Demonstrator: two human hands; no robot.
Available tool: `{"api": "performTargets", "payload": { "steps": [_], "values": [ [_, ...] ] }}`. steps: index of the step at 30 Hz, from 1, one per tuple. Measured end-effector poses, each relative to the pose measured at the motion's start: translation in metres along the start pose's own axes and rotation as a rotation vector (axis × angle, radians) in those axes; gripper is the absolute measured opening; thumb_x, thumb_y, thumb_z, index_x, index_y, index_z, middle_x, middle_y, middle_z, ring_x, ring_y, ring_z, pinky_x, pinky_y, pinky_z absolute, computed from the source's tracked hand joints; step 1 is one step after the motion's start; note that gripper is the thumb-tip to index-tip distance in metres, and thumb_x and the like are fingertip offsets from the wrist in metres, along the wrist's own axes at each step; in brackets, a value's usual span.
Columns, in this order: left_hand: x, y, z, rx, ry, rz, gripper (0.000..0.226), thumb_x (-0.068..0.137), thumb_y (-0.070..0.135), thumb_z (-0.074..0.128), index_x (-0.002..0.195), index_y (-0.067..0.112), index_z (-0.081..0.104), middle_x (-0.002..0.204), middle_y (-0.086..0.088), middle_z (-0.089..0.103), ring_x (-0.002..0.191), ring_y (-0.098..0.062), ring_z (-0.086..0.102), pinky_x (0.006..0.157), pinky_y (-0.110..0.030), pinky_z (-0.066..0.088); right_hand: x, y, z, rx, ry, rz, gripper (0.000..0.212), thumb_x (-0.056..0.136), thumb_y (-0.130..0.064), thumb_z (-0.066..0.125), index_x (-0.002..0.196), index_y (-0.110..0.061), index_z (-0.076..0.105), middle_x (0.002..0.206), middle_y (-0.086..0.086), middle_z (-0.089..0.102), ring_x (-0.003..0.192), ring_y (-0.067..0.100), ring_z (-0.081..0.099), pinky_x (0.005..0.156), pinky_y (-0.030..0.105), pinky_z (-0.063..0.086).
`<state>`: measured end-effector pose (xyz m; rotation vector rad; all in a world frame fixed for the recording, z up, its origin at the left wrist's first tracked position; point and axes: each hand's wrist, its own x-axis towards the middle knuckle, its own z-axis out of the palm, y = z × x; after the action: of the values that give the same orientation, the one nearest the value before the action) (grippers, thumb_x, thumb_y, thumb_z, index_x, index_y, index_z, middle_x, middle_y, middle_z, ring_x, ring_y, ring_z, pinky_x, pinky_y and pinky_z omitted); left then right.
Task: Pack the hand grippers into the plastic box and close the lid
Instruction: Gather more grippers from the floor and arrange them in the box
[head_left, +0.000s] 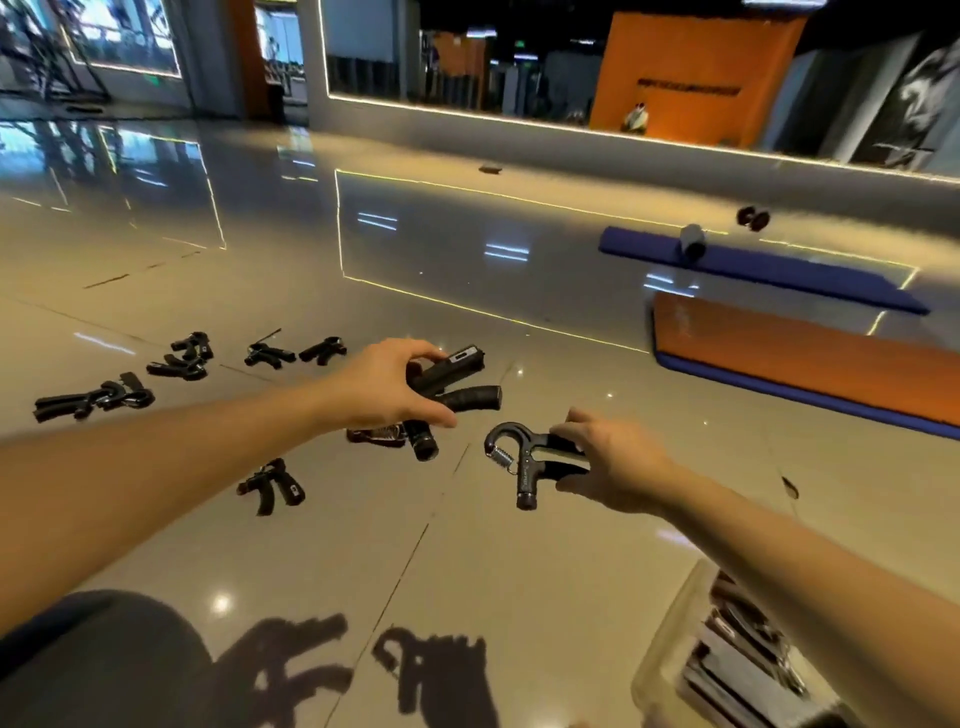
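Gathering two at once, a person's left hand (384, 387) curls round a black hand gripper (453, 371) at centre frame, while the right hand (621, 465) pinches a second gripper (522, 462) by its handles, spring end outward, probably so that both go over in one trip. The plastic box (670, 644), open and partly filled, sits at lower right; loose grippers (96, 400) lie scattered at middle left on the tiled floor (291, 561).

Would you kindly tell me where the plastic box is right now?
In the head view, the plastic box sits at bottom right on the floor, beneath the right forearm, with hand grippers inside.
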<state>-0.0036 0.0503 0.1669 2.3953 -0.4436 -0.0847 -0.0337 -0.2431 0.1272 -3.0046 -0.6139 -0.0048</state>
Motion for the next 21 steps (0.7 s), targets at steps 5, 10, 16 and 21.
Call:
{"api": "performTargets", "payload": {
  "steps": [5, 10, 16, 21],
  "values": [
    [-0.001, 0.1, 0.051, -0.036, -0.058, 0.074, 0.074, 0.074, 0.039, 0.086, 0.138, 0.023, 0.054, 0.112, 0.004, 0.065, 0.095, -0.013, 0.067, 0.076, -0.023, 0.057, -0.091, 0.049, -0.038, 0.017, 0.0, 0.085, 0.039, 0.086, -0.036, 0.076, 0.121, -0.024, 0.063, 0.11, -0.008, 0.053, 0.094, 0.011, 0.056, 0.083, 0.029, 0.055],
    [-0.014, 0.153, 0.102, -0.04, -0.077, 0.103, 0.069, 0.072, 0.04, 0.087, 0.132, 0.02, 0.059, 0.105, 0.006, 0.065, 0.092, -0.011, 0.065, 0.07, -0.018, 0.051, -0.166, 0.085, -0.056, -0.005, -0.009, 0.174, 0.045, 0.084, -0.038, 0.077, 0.124, -0.023, 0.064, 0.113, -0.006, 0.056, 0.097, 0.013, 0.056, 0.086, 0.028, 0.053],
    [-0.02, 0.198, 0.165, -0.075, -0.109, 0.124, 0.065, 0.072, 0.038, 0.088, 0.127, 0.015, 0.062, 0.105, -0.001, 0.067, 0.091, -0.015, 0.066, 0.069, -0.021, 0.052, -0.241, 0.119, -0.066, -0.04, -0.046, 0.285, 0.037, 0.083, -0.036, 0.079, 0.115, -0.022, 0.066, 0.108, -0.006, 0.057, 0.096, 0.014, 0.057, 0.086, 0.029, 0.054],
    [-0.004, 0.226, 0.193, -0.082, -0.152, 0.158, 0.064, 0.071, 0.037, 0.088, 0.125, 0.014, 0.062, 0.102, -0.001, 0.067, 0.088, -0.013, 0.066, 0.066, -0.019, 0.051, -0.274, 0.152, -0.069, -0.048, -0.066, 0.385, 0.036, 0.083, -0.034, 0.079, 0.115, -0.022, 0.066, 0.107, -0.007, 0.057, 0.095, 0.014, 0.057, 0.086, 0.03, 0.055]
  ]
}}
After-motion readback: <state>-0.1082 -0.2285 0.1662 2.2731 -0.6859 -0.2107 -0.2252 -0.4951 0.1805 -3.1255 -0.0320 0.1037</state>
